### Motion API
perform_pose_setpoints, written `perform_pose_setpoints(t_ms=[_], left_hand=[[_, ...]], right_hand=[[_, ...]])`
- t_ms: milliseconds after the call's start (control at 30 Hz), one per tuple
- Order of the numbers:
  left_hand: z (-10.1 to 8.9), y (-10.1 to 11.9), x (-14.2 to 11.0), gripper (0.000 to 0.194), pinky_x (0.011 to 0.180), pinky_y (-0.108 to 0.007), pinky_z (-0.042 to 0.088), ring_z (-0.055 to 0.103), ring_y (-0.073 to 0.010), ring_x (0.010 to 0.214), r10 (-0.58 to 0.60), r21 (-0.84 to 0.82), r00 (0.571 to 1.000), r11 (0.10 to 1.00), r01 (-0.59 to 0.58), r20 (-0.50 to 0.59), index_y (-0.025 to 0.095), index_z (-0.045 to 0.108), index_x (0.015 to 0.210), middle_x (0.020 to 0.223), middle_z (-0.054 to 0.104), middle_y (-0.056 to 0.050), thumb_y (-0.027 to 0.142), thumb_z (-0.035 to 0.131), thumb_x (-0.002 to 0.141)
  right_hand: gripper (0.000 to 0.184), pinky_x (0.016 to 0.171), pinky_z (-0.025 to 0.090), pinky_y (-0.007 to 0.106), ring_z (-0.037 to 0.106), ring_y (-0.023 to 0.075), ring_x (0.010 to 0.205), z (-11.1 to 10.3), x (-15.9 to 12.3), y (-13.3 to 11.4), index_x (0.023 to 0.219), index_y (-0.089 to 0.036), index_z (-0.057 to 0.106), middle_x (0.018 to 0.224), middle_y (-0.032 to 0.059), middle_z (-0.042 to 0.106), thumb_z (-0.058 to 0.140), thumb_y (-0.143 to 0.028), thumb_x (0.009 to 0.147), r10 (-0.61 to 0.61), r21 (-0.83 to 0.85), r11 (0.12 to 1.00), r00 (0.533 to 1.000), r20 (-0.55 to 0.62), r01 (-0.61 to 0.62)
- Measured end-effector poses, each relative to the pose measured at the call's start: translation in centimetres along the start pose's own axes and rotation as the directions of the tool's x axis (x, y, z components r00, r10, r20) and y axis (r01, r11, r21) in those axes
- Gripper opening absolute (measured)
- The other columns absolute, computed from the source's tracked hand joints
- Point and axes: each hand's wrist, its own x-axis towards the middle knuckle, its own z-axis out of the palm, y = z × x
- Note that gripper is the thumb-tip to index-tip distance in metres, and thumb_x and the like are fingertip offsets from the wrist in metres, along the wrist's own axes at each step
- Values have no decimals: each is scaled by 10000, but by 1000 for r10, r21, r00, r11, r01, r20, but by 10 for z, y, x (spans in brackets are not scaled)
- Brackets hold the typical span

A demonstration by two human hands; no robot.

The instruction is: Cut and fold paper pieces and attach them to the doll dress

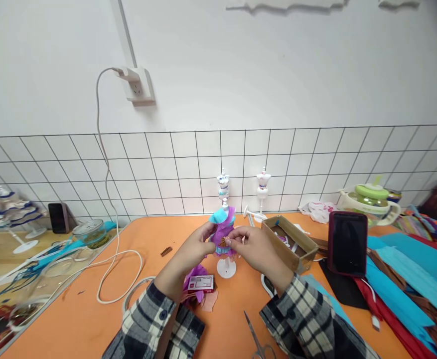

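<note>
Purple-clad miniature dress form (222,228) between two hands

Its long axis is upright; the left hand (199,244) clasps it from eight o'clock. From four, the right hand (251,243) pinches a brown scrap (224,242) at its front.

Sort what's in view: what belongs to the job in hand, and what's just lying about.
Belongs to the job:
small dress form in purple and turquoise, held by the left hand
brown scrap at the right hand's fingertips
probably scissors and blue fabric

Apparently just lying about:
green-lidded teapot
red-cased device
phone at far left
</note>
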Motion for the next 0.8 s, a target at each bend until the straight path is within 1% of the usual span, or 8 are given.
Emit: perform_pose_setpoints(t_ms=[133,233,300,400,500,567,633,800], left_hand=[[0,2,-1,668,1039,-432,367,480,-289,1241,50,-29,999,998,-49,21,190,564,1266,1294,599,-74,26,510,621],[2,1,-1,511,1040,-446,366,495,-294,1223,50,-39,999,998,-49,3,180,566,1247,1275,602,-94,125,600,740],[3,0,-1,455,1016,-449,384,521,-295,1176,44,-19,999,999,-44,-22,167,570,1220,1225,618,-104,190,640,771],[6,-1,-1,438,974,-433,407,538,-287,1118,26,25,998,999,-24,-58,165,568,1185,1151,630,-98,210,670,762],[9,1,-1,432,918,-406,428,546,-275,1058,-23,29,999,999,24,-46,158,555,1151,1062,629,-82,237,686,747],[11,2,-1,459,874,-385,437,545,-261,1006,-55,21,998,998,55,-18,153,537,1143,1019,617,-68,237,694,720],[11,1,0,509,848,-363,430,529,-250,988,-61,33,998,998,61,-1,151,515,1157,1010,599,-56,179,673,673],[10,-7,1,646,708,-303,401,500,-187,826,-72,150,997,986,71,2,155,433,1237,913,548,-11,80,549,606]], right_hand=[[166,547,360,253,535,139,592,5,-6,12,733,-192,728,657,11,664,643,-322,792,22,-22,1000,1000,16,-22],[193,564,374,256,544,148,606,7,-10,23,726,-180,729,638,18,666,630,-326,804,44,59,997,998,35,-46],[203,611,410,265,576,162,652,7,-11,27,754,-175,732,676,32,695,636,-346,805,40,152,987,998,44,-46],[230,675,449,284,623,182,710,7,-10,29,791,-171,734,727,50,723,659,-388,794,38,281,958,997,74,-58],[270,669,459,292,634,189,697,11,-9,32,800,-163,732,706,55,717,670,-425,785,65,336,938,995,76,-87],[275,663,456,290,626,185,690,16,-9,35,802,-157,729,700,53,710,676,-426,777,84,357,929,995,52,-97],[275,659,449,286,611,177,690,21,-9,38,788,-154,725,714,50,704,682,-425,765,101,366,926,995,13,-99],[285,611,432,272,581,165,655,27,-10,39,744,-153,703,689,40,681,676,-437,743,137,340,934,989,-63,-108]])
